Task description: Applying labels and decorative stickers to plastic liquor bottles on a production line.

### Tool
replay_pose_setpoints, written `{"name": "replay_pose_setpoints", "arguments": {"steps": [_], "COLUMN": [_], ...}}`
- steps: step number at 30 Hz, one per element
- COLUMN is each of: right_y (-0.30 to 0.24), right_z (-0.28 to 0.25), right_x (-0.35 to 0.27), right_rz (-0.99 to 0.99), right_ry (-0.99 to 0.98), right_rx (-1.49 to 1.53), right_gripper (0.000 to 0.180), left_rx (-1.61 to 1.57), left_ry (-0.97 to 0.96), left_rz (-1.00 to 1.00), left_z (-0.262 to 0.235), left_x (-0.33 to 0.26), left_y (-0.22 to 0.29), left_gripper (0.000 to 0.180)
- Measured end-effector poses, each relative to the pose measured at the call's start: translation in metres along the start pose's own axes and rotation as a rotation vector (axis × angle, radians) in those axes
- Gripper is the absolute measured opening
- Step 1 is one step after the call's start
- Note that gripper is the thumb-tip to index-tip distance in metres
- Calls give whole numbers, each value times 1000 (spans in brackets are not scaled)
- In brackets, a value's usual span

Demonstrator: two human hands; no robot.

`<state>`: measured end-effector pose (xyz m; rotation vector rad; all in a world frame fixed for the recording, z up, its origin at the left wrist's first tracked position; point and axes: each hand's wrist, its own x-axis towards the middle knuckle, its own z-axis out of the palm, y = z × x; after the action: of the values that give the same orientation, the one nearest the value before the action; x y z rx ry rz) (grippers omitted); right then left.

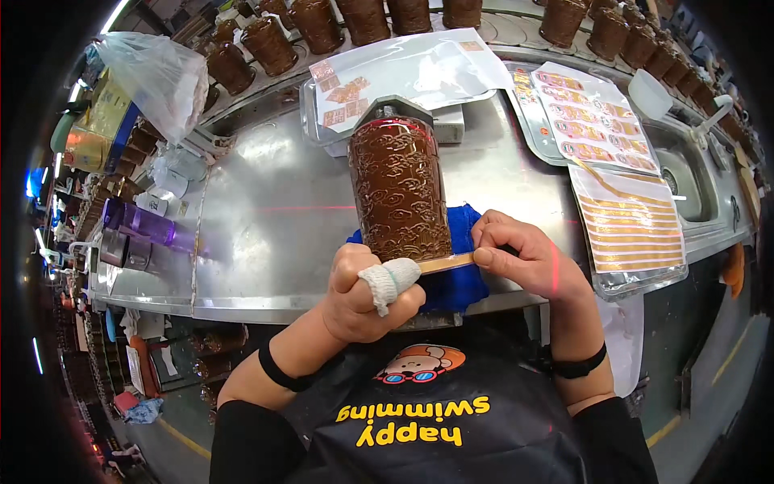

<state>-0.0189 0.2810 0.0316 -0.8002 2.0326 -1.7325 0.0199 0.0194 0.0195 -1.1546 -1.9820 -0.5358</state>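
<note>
A glossy brown jar [399, 189], embossed with a swirling relief, lies tilted with its near end toward me. My left hand [367, 292] is closed at that near end, a white knitted finger cover [390, 284] on one finger; its fingertips are partly hidden. Along the jar's near edge runs a narrow gold strip [446, 264] from the left hand to the right. The right hand [520, 252] pinches the strip's free end between thumb and forefinger. Under the jar's near end lies a blue cloth [459, 294].
Behind the jar, a tray bears a white decal sheet [419, 68]. At right lie a printed label sheet [592, 117] and a gold-strip sheet [633, 218], beside a sink [689, 177]. Several brown jars [318, 24] line the back. A purple bottle [137, 222] lies left, below a plastic bag [153, 77].
</note>
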Motion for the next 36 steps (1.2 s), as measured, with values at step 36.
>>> {"name": "replay_pose_setpoints", "arguments": {"steps": [36], "right_y": [4], "right_z": [5], "right_x": [5], "right_rz": [-24], "right_ry": [-33], "right_rx": [-21], "right_gripper": [27], "left_rx": [98], "left_ry": [-52], "left_rz": [140], "left_z": [1], "left_x": [19], "left_y": [-2], "left_gripper": [23]}}
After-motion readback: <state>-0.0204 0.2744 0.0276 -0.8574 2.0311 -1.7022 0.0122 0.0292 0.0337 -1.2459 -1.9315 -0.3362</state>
